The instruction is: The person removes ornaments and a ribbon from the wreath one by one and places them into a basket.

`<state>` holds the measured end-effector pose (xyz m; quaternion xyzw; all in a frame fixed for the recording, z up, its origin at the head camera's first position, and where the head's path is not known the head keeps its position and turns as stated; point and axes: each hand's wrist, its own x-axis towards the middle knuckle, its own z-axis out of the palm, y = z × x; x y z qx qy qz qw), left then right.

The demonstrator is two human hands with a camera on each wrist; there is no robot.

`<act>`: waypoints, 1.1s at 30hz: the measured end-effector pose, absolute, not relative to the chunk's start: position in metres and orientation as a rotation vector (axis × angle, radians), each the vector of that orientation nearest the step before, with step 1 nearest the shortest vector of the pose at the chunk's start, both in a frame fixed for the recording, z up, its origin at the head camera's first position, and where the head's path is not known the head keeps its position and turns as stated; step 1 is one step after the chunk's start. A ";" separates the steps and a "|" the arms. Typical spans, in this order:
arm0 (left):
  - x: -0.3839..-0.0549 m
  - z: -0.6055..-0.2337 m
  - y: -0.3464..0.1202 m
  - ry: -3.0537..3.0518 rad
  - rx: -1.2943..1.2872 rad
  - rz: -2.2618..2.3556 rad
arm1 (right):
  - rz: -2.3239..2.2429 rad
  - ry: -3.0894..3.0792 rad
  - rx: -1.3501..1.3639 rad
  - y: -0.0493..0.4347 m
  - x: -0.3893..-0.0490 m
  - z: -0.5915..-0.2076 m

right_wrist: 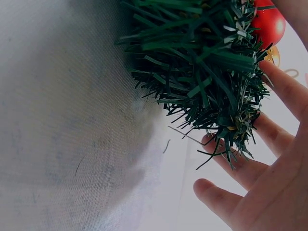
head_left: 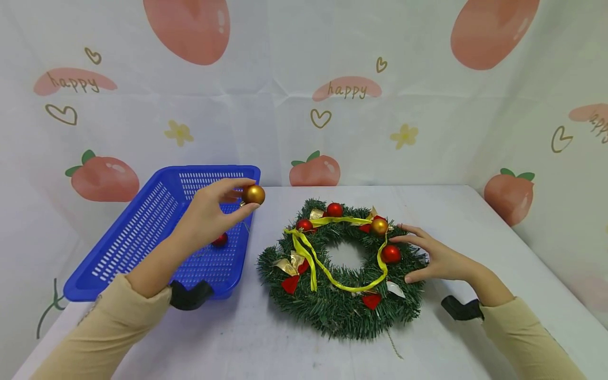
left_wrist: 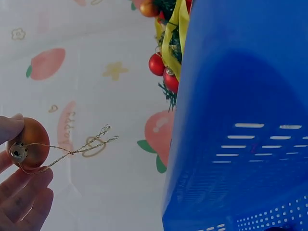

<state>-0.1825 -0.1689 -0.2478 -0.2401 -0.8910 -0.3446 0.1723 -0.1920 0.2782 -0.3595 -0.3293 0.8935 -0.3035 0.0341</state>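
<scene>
Between thumb and fingers, my left hand (head_left: 209, 211) pinches a gold ball ornament (head_left: 254, 195) above the right rim of the blue basket (head_left: 71, 287). In the left wrist view a thin gold string loop (left_wrist: 91, 144) hangs from the cap of that ornament. My right hand (head_left: 439, 257) rests against the right side of a green wreath (head_left: 342, 316), its fingers spread and touching the needles. Red balls (head_left: 391, 254), another gold ball (head_left: 379, 227), gold and red bows (head_left: 291, 265) and a yellow ribbon (head_left: 351, 288) decorate the wreath.
A red ball (head_left: 220, 240) lies inside the basket, left of the wreath. Both stand on a white table (head_left: 266, 348). Behind it hangs a white cloth (head_left: 266, 63) printed with fruit and hearts. A dark strap piece (head_left: 190, 295) sits at each wrist.
</scene>
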 end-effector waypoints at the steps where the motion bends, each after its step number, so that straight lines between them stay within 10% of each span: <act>1: -0.183 -0.248 -0.170 -2.533 -0.674 -0.979 | -0.934 2.746 -1.011 0.278 -0.192 -0.359; 33: -0.210 -0.250 -0.199 -2.719 -0.574 -0.991 | -0.937 2.745 -1.009 0.278 -0.192 -0.360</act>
